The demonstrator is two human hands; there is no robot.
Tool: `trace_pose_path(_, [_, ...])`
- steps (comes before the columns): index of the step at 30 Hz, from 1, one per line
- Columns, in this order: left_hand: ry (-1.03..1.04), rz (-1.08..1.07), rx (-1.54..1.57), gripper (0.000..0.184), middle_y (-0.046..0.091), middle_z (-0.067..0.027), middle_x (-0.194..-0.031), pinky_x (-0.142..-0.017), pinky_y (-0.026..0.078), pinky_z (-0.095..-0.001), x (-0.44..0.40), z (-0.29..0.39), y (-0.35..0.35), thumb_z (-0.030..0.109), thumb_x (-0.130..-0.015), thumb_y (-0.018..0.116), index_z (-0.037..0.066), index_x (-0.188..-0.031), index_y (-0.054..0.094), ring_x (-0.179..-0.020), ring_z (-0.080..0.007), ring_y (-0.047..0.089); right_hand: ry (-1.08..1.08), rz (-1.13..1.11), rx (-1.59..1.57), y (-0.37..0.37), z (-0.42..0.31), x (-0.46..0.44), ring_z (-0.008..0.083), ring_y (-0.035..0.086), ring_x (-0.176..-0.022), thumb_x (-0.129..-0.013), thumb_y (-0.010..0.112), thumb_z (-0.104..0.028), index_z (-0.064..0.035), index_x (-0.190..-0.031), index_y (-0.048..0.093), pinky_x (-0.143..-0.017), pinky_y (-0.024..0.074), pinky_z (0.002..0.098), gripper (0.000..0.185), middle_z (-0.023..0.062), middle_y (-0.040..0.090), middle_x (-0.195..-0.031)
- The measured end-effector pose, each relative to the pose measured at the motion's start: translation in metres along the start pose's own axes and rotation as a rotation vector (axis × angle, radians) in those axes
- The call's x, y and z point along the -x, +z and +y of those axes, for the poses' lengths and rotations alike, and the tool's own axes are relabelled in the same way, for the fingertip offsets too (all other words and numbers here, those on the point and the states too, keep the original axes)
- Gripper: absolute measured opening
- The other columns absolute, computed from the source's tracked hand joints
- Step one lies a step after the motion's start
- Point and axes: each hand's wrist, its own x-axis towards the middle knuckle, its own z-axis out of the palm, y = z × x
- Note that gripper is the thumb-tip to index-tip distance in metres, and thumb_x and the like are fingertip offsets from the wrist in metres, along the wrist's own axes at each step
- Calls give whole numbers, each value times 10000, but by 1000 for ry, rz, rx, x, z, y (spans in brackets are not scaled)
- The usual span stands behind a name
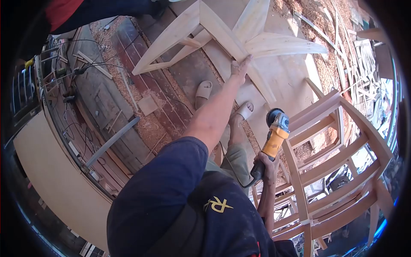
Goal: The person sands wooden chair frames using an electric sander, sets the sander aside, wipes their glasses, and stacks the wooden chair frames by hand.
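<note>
My right hand [267, 165] is wrapped round the rear handle of an orange and grey angle grinder [276, 139]. The grinder's dark round disc [274, 115] points away from me, apart from the wood. With my left arm stretched forward, my left hand [241, 69] grips the edge of a pale wooden frame [219, 33] at its near corner. Pale, pointed wooden boards [282, 44] fan out from beside that hand like a star. Some of my left fingers are hidden against the wood.
A slatted, curved wooden frame [338, 171] stands close on my right. Wood shavings [156, 107] and reddish planks [147, 77] cover the floor around my sandals [204, 91]. A large pale panel [51, 171] lies left. Another person's dark trouser leg [107, 15] shows at upper left.
</note>
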Motion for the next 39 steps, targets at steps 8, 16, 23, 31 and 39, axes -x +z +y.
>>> trace_pose_path(8, [-107,-5,-16,760,665,-95,-1324,-982,527,-396,21,2,2,377,-799,916,27,-1380,572,-1189,-195,616,-24,60,45,-12,2,4,178,672,-627,-807,776,-261,-1,-992,616,-606,562,304,357,98,678,-741])
trace_pose_path(16, [-66,-69,-198,676,713,-137,-1231,-976,530,-405,51,-54,-16,492,-876,816,24,-1328,631,-1120,-237,677,-31,16,6,-7,-13,-8,177,687,-656,-805,775,-196,7,-1009,618,-649,582,314,328,91,689,-771])
trace_pose_path(23, [-255,-555,-441,691,719,-123,-1179,-939,563,-391,60,-74,-97,530,-902,767,11,-1332,617,-1080,-257,704,-63,-45,79,5,-31,-17,175,699,-685,-816,800,-214,6,-1019,619,-671,588,314,350,90,696,-792])
trace_pose_path(31, [-465,-651,175,617,697,-90,-1237,-1036,517,-352,214,23,-68,388,-901,825,3,-1336,617,-1144,-203,673,-65,-344,263,70,-72,-53,198,733,-751,-795,811,-196,28,-1129,615,-684,605,335,447,96,707,-877])
trace_pose_path(39, [-159,-467,316,604,647,-92,-1346,-1114,476,-371,190,77,-127,369,-982,734,3,-1423,544,-1286,-185,603,-198,-480,514,176,-105,-77,172,690,-716,-779,816,-245,13,-1154,595,-662,579,321,506,75,676,-881])
